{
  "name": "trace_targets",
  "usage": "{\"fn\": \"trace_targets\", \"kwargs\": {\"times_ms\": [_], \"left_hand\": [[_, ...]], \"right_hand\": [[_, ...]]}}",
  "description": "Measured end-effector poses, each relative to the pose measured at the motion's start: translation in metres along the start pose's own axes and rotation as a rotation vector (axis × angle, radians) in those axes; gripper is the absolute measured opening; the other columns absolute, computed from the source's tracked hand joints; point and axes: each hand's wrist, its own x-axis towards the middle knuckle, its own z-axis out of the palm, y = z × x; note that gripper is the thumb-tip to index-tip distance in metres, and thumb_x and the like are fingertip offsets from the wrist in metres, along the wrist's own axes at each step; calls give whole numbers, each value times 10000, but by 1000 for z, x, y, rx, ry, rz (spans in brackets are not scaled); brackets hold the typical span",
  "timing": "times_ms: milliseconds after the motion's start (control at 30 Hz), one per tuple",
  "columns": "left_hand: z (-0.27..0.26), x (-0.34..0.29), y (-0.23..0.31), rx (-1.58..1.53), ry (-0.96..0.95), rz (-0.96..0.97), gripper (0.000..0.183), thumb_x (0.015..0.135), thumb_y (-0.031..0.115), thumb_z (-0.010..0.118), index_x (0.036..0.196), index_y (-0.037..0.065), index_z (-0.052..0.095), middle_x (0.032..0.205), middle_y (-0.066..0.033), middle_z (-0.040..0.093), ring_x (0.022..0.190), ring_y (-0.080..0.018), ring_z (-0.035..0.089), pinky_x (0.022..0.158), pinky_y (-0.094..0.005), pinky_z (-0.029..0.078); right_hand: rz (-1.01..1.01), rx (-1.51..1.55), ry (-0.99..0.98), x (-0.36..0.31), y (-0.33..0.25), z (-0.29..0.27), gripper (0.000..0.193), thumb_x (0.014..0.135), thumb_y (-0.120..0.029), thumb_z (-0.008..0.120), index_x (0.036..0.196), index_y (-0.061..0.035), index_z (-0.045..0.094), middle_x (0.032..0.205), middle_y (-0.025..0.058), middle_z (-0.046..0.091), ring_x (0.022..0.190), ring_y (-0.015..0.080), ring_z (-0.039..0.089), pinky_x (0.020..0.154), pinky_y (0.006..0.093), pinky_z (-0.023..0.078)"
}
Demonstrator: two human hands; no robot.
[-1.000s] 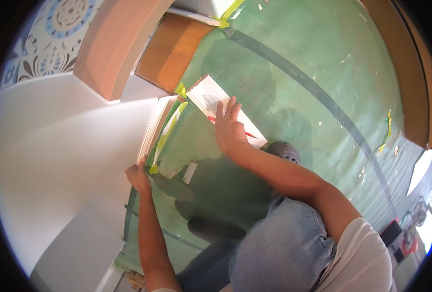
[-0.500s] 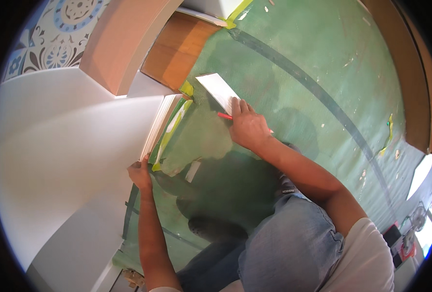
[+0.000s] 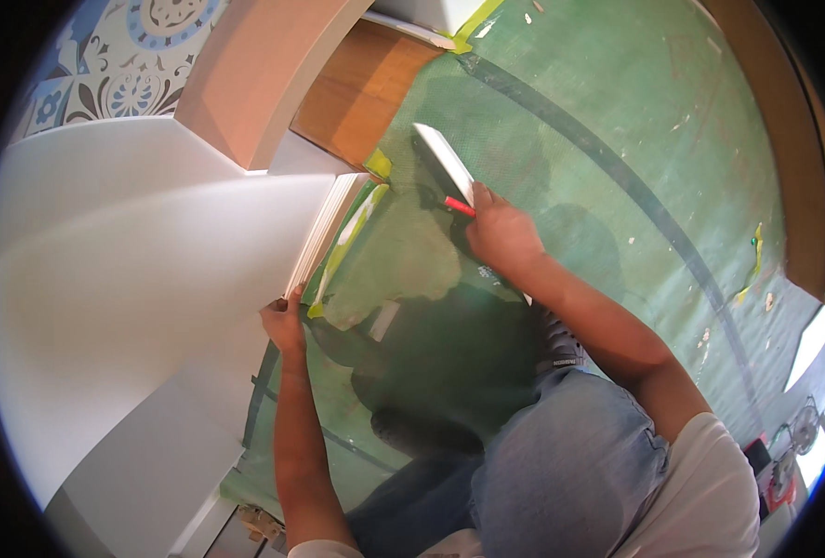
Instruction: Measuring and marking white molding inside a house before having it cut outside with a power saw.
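Beyond the left hand and to its left, patterned tiles (image 3: 147,56) in white, blue and brown fill the far corner. The smooth white wall (image 3: 133,223) spreads from below them to just beside the left hand. Farther out from that hand stands a peach-coloured panel (image 3: 245,84) with a pale edge.

The left hand (image 3: 284,324) has its thumb and fingertips at the near end of a ridged white moulding (image 3: 324,232), which runs away from it along the foot of the wall; whether the fingers pinch the moulding or only touch it, I cannot tell. Just right of the moulding, a strip of yellow-green tape (image 3: 349,237) lies on the green floor covering (image 3: 403,246). At the far end of the moulding, well beyond the left hand, is a brown wooden board (image 3: 366,98). A small pale piece (image 3: 384,320) lies on the floor covering to the right of the left hand.

The right hand (image 3: 505,232) is closed around a white strip (image 3: 445,153), whose long end slants out beyond the fingers, up and to the left. A red pencil-like stick (image 3: 461,206) pokes out from the same hand on its left side. Nearer the body, below the right hand, is a bent denim knee (image 3: 570,456).
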Motion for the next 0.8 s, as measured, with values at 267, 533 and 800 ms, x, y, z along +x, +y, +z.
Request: {"fn": "trace_targets", "kwargs": {"times_ms": [267,533,800], "left_hand": [[-8,7,-2,201,6,29,546,730,393,792,930,-65,571,753,-126,631,681,-206,595,666,-333,480],[-14,-1,5,270,-70,36,616,781,370,747,1106,-93,503,904,-173,632,776,-239,613,734,-339,484],[-29,-23,-6,174,-193,125,646,834,330,690,1275,-74,447,1027,-189,656,876,-262,636,804,-336,484]], "right_hand": [[27,96,-17,0,-5,6,439,777,-87,547,1177,67,456,983,231,599,852,383,617,710,464,515],[-5,50,25,-1,-3,17,484,764,-120,574,1203,36,442,983,204,612,868,370,624,701,446,526],[67,70,48,-12,1,19,488,764,-128,578,1211,16,446,1002,196,611,888,356,624,716,439,528]]}}
